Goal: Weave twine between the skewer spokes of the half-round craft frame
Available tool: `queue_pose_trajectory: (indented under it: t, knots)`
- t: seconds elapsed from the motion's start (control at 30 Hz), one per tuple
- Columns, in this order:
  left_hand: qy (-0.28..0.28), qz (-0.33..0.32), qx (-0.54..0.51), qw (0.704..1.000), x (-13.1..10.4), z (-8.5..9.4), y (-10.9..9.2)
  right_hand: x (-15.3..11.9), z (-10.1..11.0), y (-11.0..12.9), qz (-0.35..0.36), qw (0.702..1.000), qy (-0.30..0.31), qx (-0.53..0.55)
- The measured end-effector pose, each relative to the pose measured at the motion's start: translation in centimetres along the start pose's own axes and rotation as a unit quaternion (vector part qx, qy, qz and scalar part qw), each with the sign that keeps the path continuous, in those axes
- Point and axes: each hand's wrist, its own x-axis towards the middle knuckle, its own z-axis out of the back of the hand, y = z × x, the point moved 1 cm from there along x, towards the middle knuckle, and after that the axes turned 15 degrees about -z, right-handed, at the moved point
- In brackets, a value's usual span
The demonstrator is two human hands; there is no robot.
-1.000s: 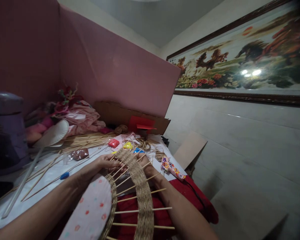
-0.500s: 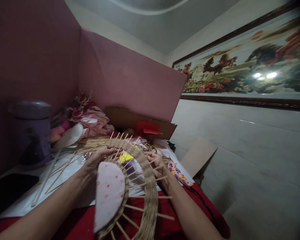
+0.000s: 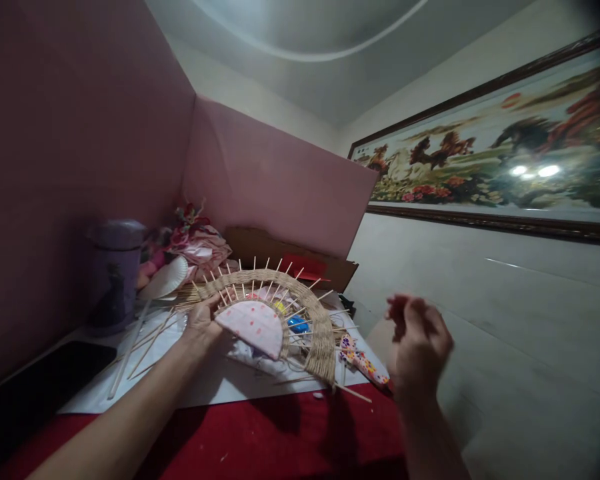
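A half-round frame of thin sticks with a woven twine band [image 3: 323, 333] is held up over the table. At its centre sits a pale half-disc [image 3: 253, 325] with red dots. My left hand [image 3: 205, 320] grips the frame at its left end. Off to the right, apart from the frame, my right hand [image 3: 423, 340] is raised with its fingers curled together; what it holds, if anything, I cannot make out. Stick ends poke out beyond the woven band. Through the gaps a blue item [image 3: 298, 325] shows.
A lilac flask [image 3: 114, 280], a dark flat object [image 3: 45, 380] and loose sticks [image 3: 153, 343] lie left. Pink cloth [image 3: 207, 250] is piled behind. A flower-patterned item [image 3: 363, 360] rests at the right on white sheets over red cloth.
My right hand has let go of the frame and moved right and up. The frame has turned so its arc faces upward, still in my left hand. The view has shifted.
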Motion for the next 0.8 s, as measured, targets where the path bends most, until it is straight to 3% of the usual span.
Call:
queue_pose_trajectory:
  t: [0.03, 0.07, 0.13, 0.2, 0.23, 0.3, 0.4, 0.5, 0.63, 0.8]
  knots:
    - [-0.006, -0.038, 0.001, 0.999, -0.3, -0.3, -0.1, -2.7, 0.3, 0.4, -0.003, 0.998, 0.056, -0.033]
    - [-0.01, -0.073, 0.001, 0.997, -0.5, -0.6, -0.1, -5.5, 0.4, 0.0, -0.041, 0.985, 0.148, -0.075]
    - [-0.005, -0.106, -0.003, 0.994, -1.0, -1.2, -0.1, -10.8, -0.2, -2.3, -0.159, 0.925, 0.315, -0.143]
    - [0.004, -0.129, -0.008, 0.992, -1.5, -2.0, -0.1, -14.0, -1.8, -5.5, -0.299, 0.869, 0.372, -0.13]
    - [0.01, -0.137, -0.01, 0.99, -1.7, -2.4, 0.0, -14.5, -3.1, -6.9, -0.378, 0.843, 0.374, -0.087]
    - [0.026, -0.148, -0.008, 0.989, -2.3, -3.2, 0.1, -13.8, -6.2, -9.1, -0.472, 0.829, 0.297, 0.051]
    - [0.059, -0.159, 0.006, 0.985, -3.0, -4.2, 0.4, -10.7, -10.8, -10.3, -0.508, 0.812, 0.176, 0.226]
    - [0.099, -0.186, 0.035, 0.977, -3.5, -4.3, 0.5, -7.7, -13.1, -10.6, -0.489, 0.81, 0.119, 0.301]
    - [0.144, -0.189, 0.123, 0.964, -2.9, -2.3, -0.2, -4.6, -12.4, -11.1, -0.479, 0.814, 0.112, 0.31]
    - [0.127, -0.246, 0.184, 0.943, -1.5, -0.6, -2.0, -2.4, -9.7, -12.0, -0.463, 0.822, 0.162, 0.288]
